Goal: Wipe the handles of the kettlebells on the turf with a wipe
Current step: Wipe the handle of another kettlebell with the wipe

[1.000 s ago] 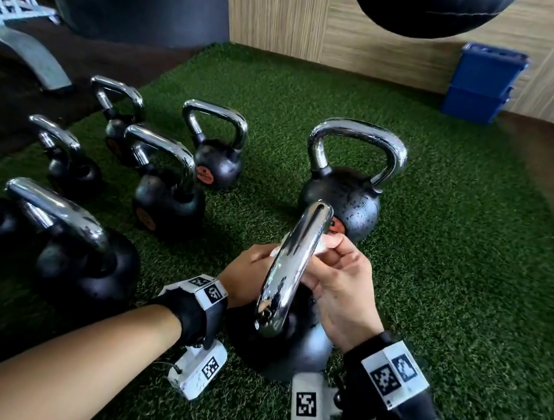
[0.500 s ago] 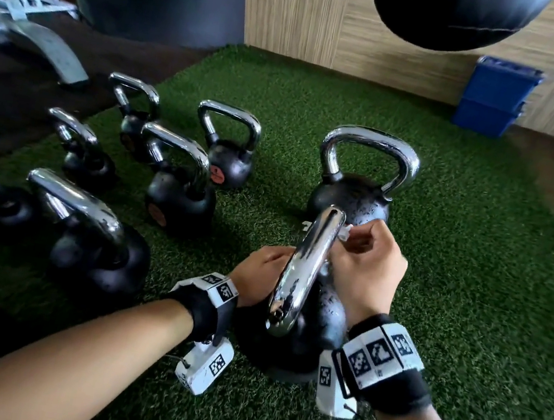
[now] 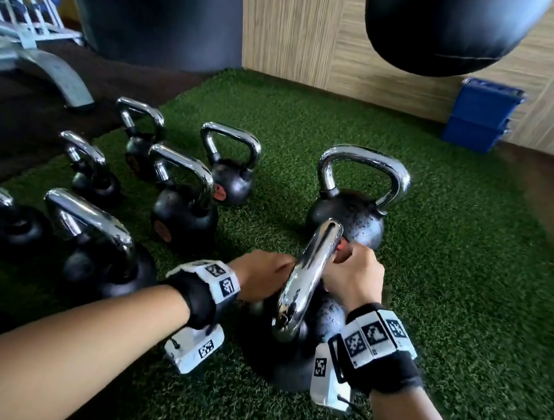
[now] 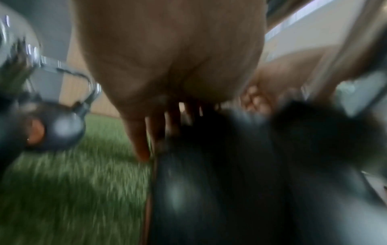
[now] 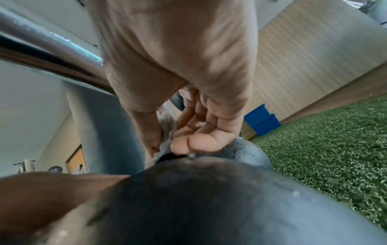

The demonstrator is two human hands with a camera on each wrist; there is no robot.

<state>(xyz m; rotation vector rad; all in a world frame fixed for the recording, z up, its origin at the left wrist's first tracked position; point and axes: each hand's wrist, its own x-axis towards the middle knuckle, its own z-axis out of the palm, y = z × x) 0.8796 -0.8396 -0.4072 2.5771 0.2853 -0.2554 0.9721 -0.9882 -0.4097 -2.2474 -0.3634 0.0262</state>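
Note:
The nearest kettlebell (image 3: 288,354) stands on the green turf (image 3: 470,315), its chrome handle (image 3: 307,281) seen end-on. My right hand (image 3: 352,274) is curled at the handle's far upper end. In the right wrist view my thumb and fingers pinch a pale wipe (image 5: 165,131) against the far leg of the handle. My left hand (image 3: 262,275) rests on the left side of the black ball. In the blurred left wrist view its fingers (image 4: 142,140) point straight down along the ball. The wipe is hidden in the head view.
A bigger kettlebell (image 3: 351,218) stands right behind the one I hold, and several smaller ones (image 3: 184,209) line up to the left. A black punching bag (image 3: 445,25) hangs overhead. Blue bins (image 3: 482,112) sit by the wooden wall. A metal bench frame (image 3: 35,66) is at far left.
My right hand has rolled over the handle's far end, so its back now faces up and the white wipe no longer shows in the head view. The left hand has stayed on the ball.

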